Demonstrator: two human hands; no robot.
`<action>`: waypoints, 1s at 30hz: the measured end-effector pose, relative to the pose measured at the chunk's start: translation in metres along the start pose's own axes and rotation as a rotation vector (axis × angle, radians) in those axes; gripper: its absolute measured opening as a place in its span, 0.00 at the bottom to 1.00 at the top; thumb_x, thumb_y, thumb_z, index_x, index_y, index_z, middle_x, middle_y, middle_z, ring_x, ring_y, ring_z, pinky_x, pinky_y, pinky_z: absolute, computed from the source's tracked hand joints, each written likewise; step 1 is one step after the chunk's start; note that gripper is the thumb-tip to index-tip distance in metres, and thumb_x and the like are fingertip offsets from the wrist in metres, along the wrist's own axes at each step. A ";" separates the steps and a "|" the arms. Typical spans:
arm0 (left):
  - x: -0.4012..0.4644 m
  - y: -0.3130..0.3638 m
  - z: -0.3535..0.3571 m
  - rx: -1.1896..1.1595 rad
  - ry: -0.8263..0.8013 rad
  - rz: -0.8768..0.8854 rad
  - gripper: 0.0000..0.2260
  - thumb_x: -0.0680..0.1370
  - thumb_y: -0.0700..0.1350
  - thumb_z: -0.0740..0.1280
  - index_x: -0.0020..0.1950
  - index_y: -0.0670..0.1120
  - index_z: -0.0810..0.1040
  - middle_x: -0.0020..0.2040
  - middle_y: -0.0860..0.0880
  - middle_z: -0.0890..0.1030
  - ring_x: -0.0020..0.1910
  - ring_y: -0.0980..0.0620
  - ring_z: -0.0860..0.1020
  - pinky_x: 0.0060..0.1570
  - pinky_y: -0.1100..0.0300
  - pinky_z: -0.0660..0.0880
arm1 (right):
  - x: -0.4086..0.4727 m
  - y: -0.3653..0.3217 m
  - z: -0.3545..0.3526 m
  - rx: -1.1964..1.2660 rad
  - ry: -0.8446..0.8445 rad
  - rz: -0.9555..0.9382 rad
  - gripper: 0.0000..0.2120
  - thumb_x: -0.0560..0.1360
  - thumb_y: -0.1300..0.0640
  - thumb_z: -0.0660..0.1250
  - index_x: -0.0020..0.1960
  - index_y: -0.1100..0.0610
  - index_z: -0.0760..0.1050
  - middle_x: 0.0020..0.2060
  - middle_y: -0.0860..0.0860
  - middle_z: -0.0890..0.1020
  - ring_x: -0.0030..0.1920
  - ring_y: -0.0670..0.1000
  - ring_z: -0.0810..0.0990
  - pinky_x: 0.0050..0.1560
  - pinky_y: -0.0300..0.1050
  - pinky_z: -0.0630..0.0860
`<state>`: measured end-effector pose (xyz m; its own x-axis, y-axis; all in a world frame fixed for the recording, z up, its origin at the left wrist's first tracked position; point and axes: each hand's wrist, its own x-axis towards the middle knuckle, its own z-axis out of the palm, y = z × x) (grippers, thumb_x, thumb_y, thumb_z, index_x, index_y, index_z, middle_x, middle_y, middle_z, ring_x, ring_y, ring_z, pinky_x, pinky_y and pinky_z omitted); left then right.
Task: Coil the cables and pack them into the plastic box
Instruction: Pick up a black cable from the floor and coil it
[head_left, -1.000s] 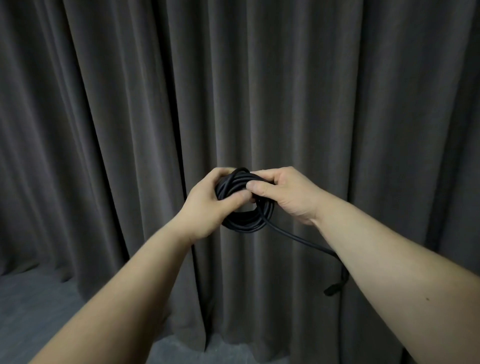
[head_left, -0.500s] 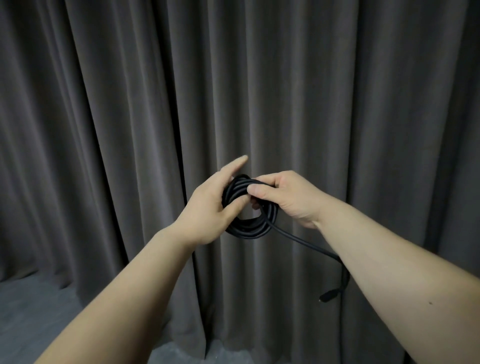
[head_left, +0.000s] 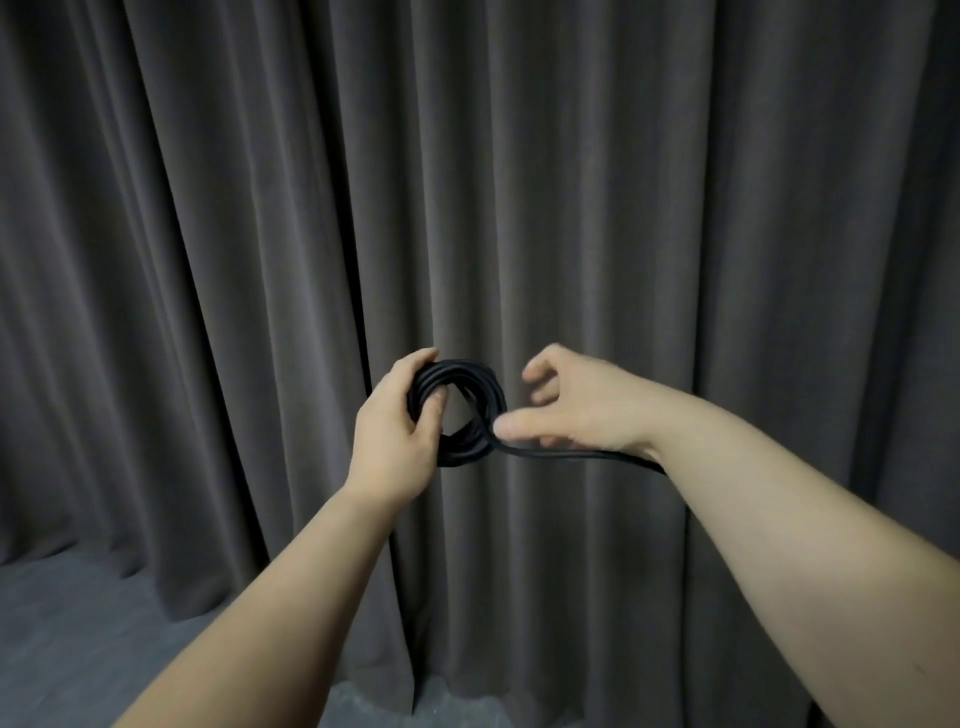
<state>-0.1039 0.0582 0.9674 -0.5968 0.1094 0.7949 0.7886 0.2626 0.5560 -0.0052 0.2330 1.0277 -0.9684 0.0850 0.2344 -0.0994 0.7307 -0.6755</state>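
Note:
A black cable (head_left: 470, 415) is wound into a small coil, held up in front of a dark curtain. My left hand (head_left: 395, 431) grips the coil's left side, with the thumb through its centre and the fingers over the top. My right hand (head_left: 576, 410) hovers just right of the coil, its fingers spread and loosely bent. The cable's loose tail (head_left: 571, 456) leaves the bottom of the coil, runs under my right thumb and palm, and disappears behind my right forearm. The tail's end and the plastic box are out of view.
A dark grey pleated curtain (head_left: 519, 182) fills the whole background. Grey carpeted floor (head_left: 78, 623) shows at the lower left and along the bottom edge.
My right hand has let go of the coil and moved right, opening its fingers. My left hand has closed around the coil and now holds it alone. The dangling plug end has gone out of view.

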 end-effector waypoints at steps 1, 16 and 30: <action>0.001 -0.003 -0.001 0.008 0.015 -0.028 0.16 0.79 0.42 0.65 0.67 0.53 0.73 0.56 0.54 0.80 0.53 0.51 0.80 0.60 0.50 0.75 | -0.001 0.001 0.002 -0.054 -0.040 0.007 0.31 0.60 0.38 0.76 0.56 0.53 0.73 0.49 0.51 0.82 0.44 0.50 0.84 0.49 0.52 0.81; 0.014 -0.002 -0.015 -0.131 0.019 -0.123 0.22 0.80 0.43 0.65 0.71 0.62 0.69 0.53 0.44 0.81 0.56 0.43 0.80 0.63 0.43 0.74 | 0.012 0.005 -0.014 0.666 0.127 -0.184 0.10 0.78 0.65 0.61 0.42 0.62 0.79 0.22 0.46 0.66 0.22 0.42 0.57 0.23 0.35 0.53; 0.006 0.044 0.021 -0.553 0.107 -0.179 0.17 0.81 0.38 0.64 0.68 0.53 0.72 0.40 0.55 0.79 0.28 0.60 0.74 0.36 0.65 0.75 | 0.021 0.024 0.029 0.761 0.597 -0.300 0.13 0.78 0.63 0.64 0.37 0.53 0.79 0.34 0.52 0.81 0.37 0.49 0.79 0.43 0.49 0.77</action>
<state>-0.0760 0.0904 0.9918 -0.7324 0.0047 0.6808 0.6538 -0.2741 0.7053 -0.0345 0.2327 0.9957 -0.6279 0.4456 0.6381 -0.6408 0.1693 -0.7488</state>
